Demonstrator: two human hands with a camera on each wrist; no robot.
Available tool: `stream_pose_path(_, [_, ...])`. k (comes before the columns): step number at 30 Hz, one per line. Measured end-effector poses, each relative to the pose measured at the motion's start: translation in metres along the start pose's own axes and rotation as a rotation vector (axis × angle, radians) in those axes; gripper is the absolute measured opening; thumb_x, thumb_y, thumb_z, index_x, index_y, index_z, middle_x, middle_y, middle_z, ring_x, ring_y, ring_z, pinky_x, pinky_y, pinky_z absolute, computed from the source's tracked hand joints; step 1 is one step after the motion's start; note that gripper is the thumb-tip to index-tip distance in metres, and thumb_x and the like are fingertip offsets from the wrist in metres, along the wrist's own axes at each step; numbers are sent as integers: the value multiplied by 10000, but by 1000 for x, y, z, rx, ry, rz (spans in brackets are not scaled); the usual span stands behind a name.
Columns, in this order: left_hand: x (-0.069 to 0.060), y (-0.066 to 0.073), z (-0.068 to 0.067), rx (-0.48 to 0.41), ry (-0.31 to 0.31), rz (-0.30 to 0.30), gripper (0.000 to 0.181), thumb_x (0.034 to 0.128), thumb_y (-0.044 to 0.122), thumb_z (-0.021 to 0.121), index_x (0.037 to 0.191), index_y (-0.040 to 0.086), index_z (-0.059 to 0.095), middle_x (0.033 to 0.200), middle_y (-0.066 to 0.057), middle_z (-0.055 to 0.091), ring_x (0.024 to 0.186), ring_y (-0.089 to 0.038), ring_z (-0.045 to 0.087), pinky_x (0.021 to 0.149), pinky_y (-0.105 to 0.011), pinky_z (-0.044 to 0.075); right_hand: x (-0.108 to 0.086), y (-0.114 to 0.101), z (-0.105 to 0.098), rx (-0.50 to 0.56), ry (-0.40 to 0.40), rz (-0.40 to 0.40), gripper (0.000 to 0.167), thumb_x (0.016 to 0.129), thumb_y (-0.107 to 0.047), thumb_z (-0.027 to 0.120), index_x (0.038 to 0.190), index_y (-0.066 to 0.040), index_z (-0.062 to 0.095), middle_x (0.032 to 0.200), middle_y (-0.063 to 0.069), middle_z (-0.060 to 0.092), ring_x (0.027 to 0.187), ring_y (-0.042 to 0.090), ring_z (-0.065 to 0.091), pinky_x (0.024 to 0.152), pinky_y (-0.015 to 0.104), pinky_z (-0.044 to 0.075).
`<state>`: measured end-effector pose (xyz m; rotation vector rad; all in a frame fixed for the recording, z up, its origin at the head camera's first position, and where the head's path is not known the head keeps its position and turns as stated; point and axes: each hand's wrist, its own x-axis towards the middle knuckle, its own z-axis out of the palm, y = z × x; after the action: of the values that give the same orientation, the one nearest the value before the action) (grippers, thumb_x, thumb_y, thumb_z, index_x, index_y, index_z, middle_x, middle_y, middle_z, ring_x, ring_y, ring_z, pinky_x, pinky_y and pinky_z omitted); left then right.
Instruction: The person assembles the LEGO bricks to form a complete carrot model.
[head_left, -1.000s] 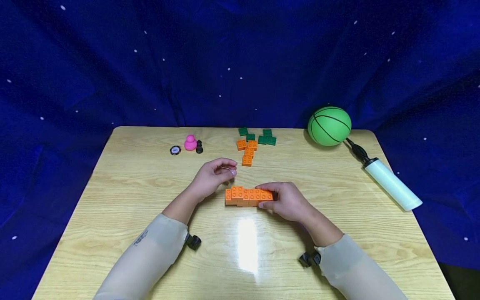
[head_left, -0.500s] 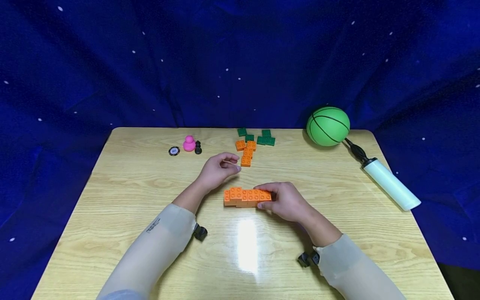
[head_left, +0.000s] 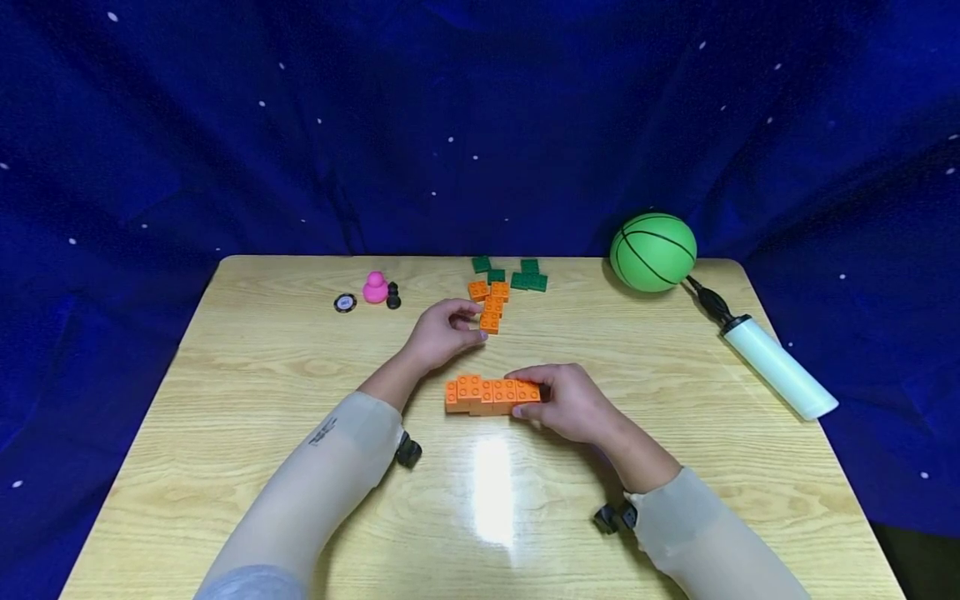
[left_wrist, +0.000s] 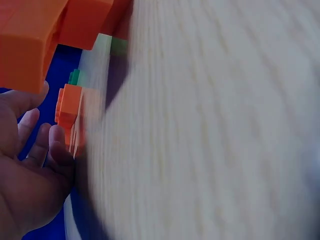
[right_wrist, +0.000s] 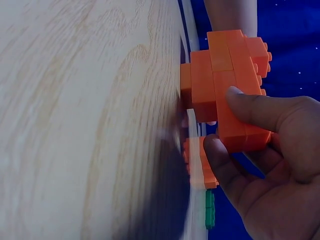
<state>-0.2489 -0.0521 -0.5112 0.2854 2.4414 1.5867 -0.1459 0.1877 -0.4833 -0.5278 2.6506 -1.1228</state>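
An assembled orange brick structure [head_left: 483,396] is held at its right end by my right hand [head_left: 573,404], thumb in front and fingers behind. In the right wrist view the right hand [right_wrist: 280,160] pinches the joined orange bricks [right_wrist: 235,95], which show several layers. My left hand [head_left: 442,335] is beside the nearest of the loose orange bricks [head_left: 489,322], thumb and fingers parted around its left side; contact cannot be told. The left wrist view shows the left hand [left_wrist: 35,170] with its fingers apart near an orange brick [left_wrist: 71,102], the structure [left_wrist: 25,50] looming above.
Green bricks [head_left: 529,281] lie behind the loose orange ones. At the back left are a pink duck-like toy [head_left: 376,289], a small black figure [head_left: 393,297] and a round chip [head_left: 345,302]. A green ball [head_left: 653,252] and a pump [head_left: 777,367] occupy the right side.
My left hand has moved away from the assembled structure, back and slightly right to the loose orange bricks. My right hand keeps its hold on the structure, nearly still.
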Motion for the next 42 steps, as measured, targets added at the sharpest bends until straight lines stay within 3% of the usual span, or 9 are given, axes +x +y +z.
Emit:
stream_pose_path(7, [10, -3, 2, 116, 8, 21, 461, 859, 215, 859, 1293, 146, 720, 1232, -46, 625, 913, -202, 546, 806, -342, 476, 0, -1, 0, -2, -10, -4, 421, 848, -158, 879, 1251, -196, 764, 1185, 0, 742, 1010, 137, 648, 896, 406, 541])
stream_pose_path(15, [17, -2, 2, 223, -11, 10, 496, 839, 212, 866, 1307, 139, 717, 1310, -62, 607, 1035, -243, 561, 953, -393, 478, 1, 0, 1, -15, -3, -2, 425, 845, -168, 882, 1252, -198, 765, 1199, 4, 741, 1057, 154, 660, 937, 435, 542])
stream_pose_path(22, [21, -4, 2, 292, -19, 5, 508, 845, 230, 856, 1325, 139, 717, 1343, -76, 607, 1243, -265, 561, 1100, -410, 431, 1, 1, 1, -11, -9, 3, 429, 845, -174, 883, 1255, -205, 763, 1210, 7, 738, 1069, 157, 659, 952, 437, 539])
stream_pose_path(29, [21, -3, 2, 292, -11, -4, 430, 850, 226, 851, 1254, 127, 744, 1310, -74, 614, 1157, -255, 580, 1053, -402, 453, 0, 1, 0, 6, -12, 0, 442, 848, -170, 881, 1271, -186, 755, 1199, 26, 739, 929, 131, 647, 873, 392, 543])
stream_pose_path(35, [18, -1, 0, 242, -40, -27, 389, 848, 203, 852, 1205, 118, 724, 1202, -49, 663, 907, -227, 557, 845, -370, 479, 1, 1, -1, -1, -3, 0, 440, 844, -172, 884, 1265, -195, 759, 1236, 22, 733, 1092, 162, 659, 956, 438, 542])
stream_pose_path(38, [16, -3, -2, 211, -52, -30, 383, 849, 197, 849, 1198, 122, 710, 1159, -34, 694, 896, -214, 560, 823, -352, 475, 0, 2, -1, -2, -3, 8, 437, 845, -174, 884, 1263, -195, 759, 1235, 18, 733, 1098, 168, 659, 961, 437, 541])
stream_pose_path(42, [14, -5, -5, 179, -54, -33, 382, 847, 204, 848, 1194, 137, 704, 1143, -21, 695, 935, -219, 578, 849, -362, 482, 0, 2, -1, 7, -10, 16, 439, 848, -164, 880, 1269, -187, 756, 1208, 19, 736, 964, 135, 657, 891, 389, 544])
